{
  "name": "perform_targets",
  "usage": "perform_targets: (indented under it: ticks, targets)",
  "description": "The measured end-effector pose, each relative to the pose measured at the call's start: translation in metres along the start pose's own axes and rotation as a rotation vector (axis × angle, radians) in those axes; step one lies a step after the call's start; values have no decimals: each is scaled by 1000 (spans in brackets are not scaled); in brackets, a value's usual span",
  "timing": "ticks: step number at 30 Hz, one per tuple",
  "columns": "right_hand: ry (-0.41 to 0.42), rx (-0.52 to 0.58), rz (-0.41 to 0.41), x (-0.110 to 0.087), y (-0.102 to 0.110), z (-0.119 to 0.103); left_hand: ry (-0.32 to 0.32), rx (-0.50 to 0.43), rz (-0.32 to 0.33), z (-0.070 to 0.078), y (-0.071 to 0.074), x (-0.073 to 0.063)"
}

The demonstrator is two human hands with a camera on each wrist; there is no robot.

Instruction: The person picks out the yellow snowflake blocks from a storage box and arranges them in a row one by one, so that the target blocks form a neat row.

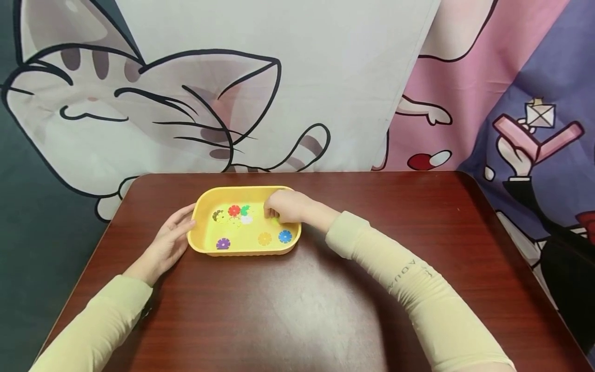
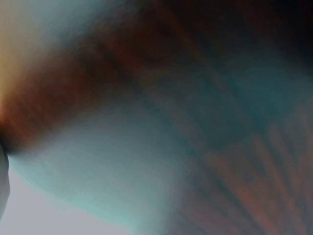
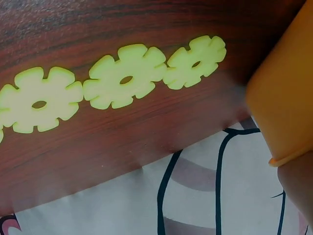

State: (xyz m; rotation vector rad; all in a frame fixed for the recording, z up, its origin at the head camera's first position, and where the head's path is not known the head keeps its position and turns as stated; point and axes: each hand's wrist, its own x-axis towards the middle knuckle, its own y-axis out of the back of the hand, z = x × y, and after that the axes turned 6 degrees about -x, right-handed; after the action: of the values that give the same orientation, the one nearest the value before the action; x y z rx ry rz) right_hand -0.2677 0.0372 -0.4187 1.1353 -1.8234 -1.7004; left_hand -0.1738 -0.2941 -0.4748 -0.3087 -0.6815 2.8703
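A shallow yellow plastic tray (image 1: 245, 253) stands near the back of the table. My left hand (image 1: 168, 243) holds its left end, the thumb at the rim. Inside the right end, my right hand (image 1: 285, 205) has its fingers curled down and pinches a yellow-green notched disc (image 1: 275, 220), mostly hidden by them. Around it in the tray lie flower-shaped notched discs: a red disc (image 1: 234, 210), a green disc (image 1: 245, 210), a white disc (image 1: 246, 219), a purple disc (image 1: 223, 243), an orange disc (image 1: 264, 238) and a blue disc (image 1: 285, 236). The left wrist view is blurred.
The right wrist view shows a row of yellow-green discs (image 3: 126, 78) on the wood beside the tray wall. The dark red-brown table (image 1: 297, 310) reaches a printed cat cloth (image 1: 325, 77) behind it.
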Motion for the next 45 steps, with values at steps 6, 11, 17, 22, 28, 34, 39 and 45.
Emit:
perform_targets:
  ticks: [6,11,17,22,28,34,39,45]
  targets:
    - [-13,-51,22,0,-4,-2,0,11,5,-2,-1,-1]
    - [-14,-80,40,2,-6,-3,5,16,2,-1,0,-2]
    - [-29,-126,57,5,-8,-3,8,31,6,-1,1,-1]
    - [-40,-144,40,6,-7,-6,10,24,13,0,2,-2]
    - [-41,-153,28,7,-6,-8,-4,0,-8,2,4,-3]
    - [-44,-148,31,8,-7,-7,-1,-8,-7,3,2,-2]
    - [-40,-157,27,6,-7,-7,5,-19,-4,2,0,-2]
    - [-28,-143,12,3,-5,-6,15,-17,0,1,0,-1]
